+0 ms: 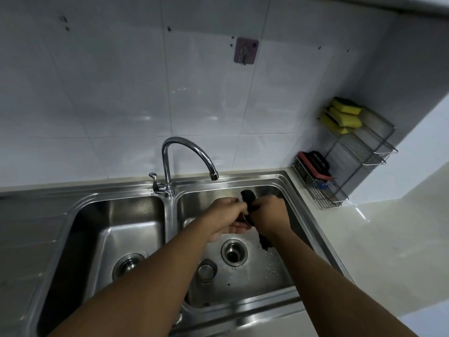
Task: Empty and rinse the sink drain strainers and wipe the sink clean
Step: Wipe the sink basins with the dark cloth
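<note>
Both of my hands are over the right basin (255, 283) of a stainless double sink. My left hand (224, 215) and my right hand (269, 212) grip a black cloth (248, 196) between them. One end of the cloth sticks up above my hands and the other hangs below my right wrist, with drops beneath it. The right basin's drain (234, 252) is open. A round metal strainer (206, 269) lies loose on the basin floor beside it. In the left basin (126, 229), a strainer (128, 265) sits in its drain.
A chrome faucet (187, 154) arches over the right basin with no water running; its lever (155, 182) stands to the left. At the right corner a wire rack (359, 152) holds yellow sponges (342, 115) and a red-black brush (314, 164). White countertop (376, 239) lies to the right.
</note>
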Demonstrator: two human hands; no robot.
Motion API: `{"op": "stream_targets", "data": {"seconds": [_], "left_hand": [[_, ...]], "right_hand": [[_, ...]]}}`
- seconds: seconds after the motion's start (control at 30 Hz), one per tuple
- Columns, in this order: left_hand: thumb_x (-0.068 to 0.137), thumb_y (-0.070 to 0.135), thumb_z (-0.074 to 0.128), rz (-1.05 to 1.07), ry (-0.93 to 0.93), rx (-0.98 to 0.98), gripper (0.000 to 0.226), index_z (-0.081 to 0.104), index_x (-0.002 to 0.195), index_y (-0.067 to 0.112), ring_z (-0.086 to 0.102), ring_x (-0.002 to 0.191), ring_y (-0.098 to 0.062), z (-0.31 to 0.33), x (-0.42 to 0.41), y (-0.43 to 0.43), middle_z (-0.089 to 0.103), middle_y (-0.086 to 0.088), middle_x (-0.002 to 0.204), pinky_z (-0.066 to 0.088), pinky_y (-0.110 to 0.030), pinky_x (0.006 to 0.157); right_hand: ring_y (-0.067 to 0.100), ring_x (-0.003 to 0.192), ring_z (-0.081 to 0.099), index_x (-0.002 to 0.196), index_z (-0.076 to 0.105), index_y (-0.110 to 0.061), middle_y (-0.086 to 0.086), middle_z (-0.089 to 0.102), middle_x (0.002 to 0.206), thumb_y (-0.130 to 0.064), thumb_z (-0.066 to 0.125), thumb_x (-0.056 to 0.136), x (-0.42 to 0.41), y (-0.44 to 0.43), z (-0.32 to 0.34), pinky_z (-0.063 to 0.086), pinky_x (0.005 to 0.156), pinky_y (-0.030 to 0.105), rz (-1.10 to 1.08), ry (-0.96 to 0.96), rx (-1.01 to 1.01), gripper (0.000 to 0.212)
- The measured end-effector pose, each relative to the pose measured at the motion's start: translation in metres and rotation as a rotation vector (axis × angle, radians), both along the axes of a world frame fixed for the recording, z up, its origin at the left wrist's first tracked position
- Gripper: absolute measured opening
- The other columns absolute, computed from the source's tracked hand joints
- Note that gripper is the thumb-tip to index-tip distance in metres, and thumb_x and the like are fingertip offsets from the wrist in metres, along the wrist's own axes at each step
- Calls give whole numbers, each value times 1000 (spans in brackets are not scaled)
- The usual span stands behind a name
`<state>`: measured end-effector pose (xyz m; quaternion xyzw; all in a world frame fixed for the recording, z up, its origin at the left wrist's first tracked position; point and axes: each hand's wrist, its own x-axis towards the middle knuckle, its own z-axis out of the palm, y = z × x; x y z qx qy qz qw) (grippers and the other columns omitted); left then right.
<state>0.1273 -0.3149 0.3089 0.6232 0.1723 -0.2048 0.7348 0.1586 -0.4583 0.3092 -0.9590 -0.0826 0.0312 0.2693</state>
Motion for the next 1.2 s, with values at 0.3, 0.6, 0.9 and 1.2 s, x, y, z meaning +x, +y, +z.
{"op": "stream_targets", "data": {"seconds": [0.3,0.6,0.9,1.2], "left_hand": [[89,77,34,52,-69,193,33,56,101,56,55,90,-10,5,4,-4,61,12,102,55,-31,72],[102,46,47,230,-102,-41,21,59,109,31,65,99,-22,3,17,-12,70,-4,113,54,-37,82],[101,35,55,257,-73,-149,15,61,110,24,63,84,-15,4,23,-28,69,0,103,54,-31,69],[92,42,67,285,-97,-121,31,60,114,20,67,90,-17,-7,22,-22,71,-6,110,57,-34,78]], "right_hand": [[-1,46,58,54,69,-22,-7,66,53,-13,81,68,-5,7,0,44,47,12,-84,15,438,20],[7,70,68,81,76,-16,-2,73,74,6,66,85,-10,6,1,54,65,20,122,266,727,24],[23,59,61,71,70,-10,7,68,65,-8,62,85,-4,-2,0,45,56,28,124,-164,100,17],[22,66,66,78,78,-11,18,73,77,3,64,76,-1,-2,-6,54,62,33,-22,328,801,20]]}}
